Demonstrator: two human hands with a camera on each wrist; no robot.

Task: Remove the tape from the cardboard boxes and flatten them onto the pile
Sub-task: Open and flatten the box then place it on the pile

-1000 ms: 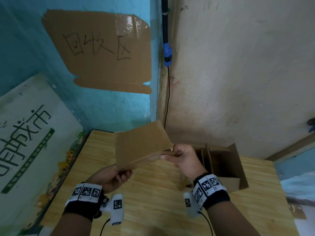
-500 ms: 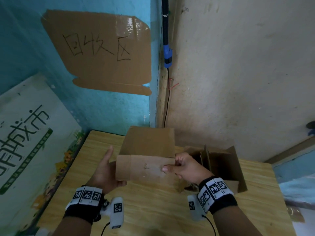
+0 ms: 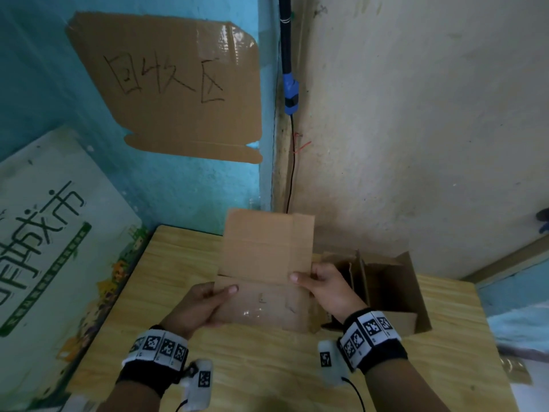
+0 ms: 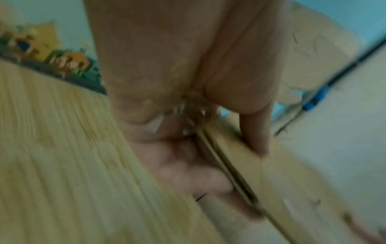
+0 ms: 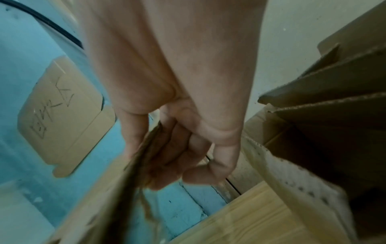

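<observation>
Both hands, left hand (image 3: pixel 197 307) and right hand (image 3: pixel 325 288), pinch a flattened brown cardboard box (image 3: pixel 266 263) by its side edges above the wooden table (image 3: pixel 267 367), glossy tape (image 3: pixel 252 312) on its lower panel.

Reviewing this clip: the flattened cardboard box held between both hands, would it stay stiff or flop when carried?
The flattened cardboard box probably stays fairly stiff: its upper panel stands up unsupported above the left hand and right hand. It may hinge along the visible creases. It seems light, held only by edge pinches.
</observation>
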